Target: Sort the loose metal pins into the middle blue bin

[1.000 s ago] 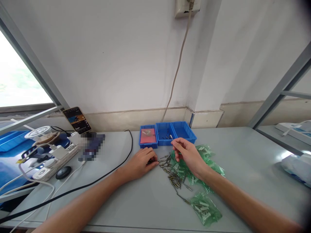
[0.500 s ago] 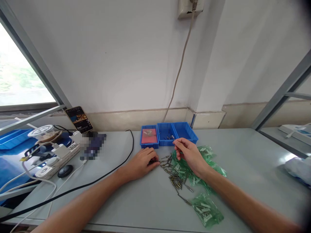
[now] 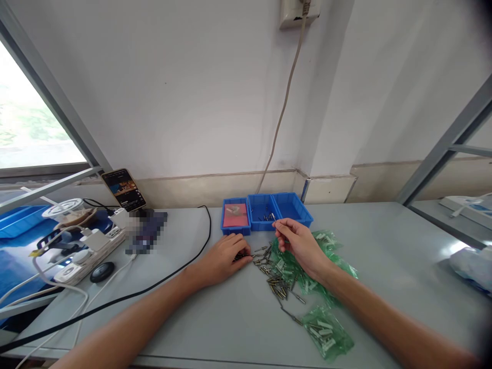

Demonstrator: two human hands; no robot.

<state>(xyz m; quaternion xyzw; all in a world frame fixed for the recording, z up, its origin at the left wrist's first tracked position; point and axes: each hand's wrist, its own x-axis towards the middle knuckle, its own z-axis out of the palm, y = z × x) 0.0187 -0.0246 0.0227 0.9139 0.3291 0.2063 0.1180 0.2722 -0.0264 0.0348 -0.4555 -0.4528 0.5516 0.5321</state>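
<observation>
My right hand [image 3: 295, 243] is closed in a pinch on a thin metal pin [image 3: 273, 217], whose tip points up toward the middle blue bin [image 3: 262, 225]. A few small metal pieces lie inside that bin. My left hand [image 3: 226, 259] rests on the table with its fingers curled; something dark shows beneath them, too hidden to name. Between the hands lies a loose pile of metal pins [image 3: 277, 281]. Green plastic bags [image 3: 288, 264] with pale strips and metal pieces sit under and around my right hand. Another green bag [image 3: 326, 333] lies nearer the front edge.
A blue bin with a red card [image 3: 236, 219] stands on the left of the middle bin, another blue bin [image 3: 292, 209] on the right. A black cable [image 3: 169, 279] crosses the table. At left are a propped phone [image 3: 123, 189], a power strip [image 3: 92, 256] and a black round object [image 3: 102, 272].
The view shifts very slightly. Both hands stay in nearly the same place, with the right hand still pinching the metal pin.
</observation>
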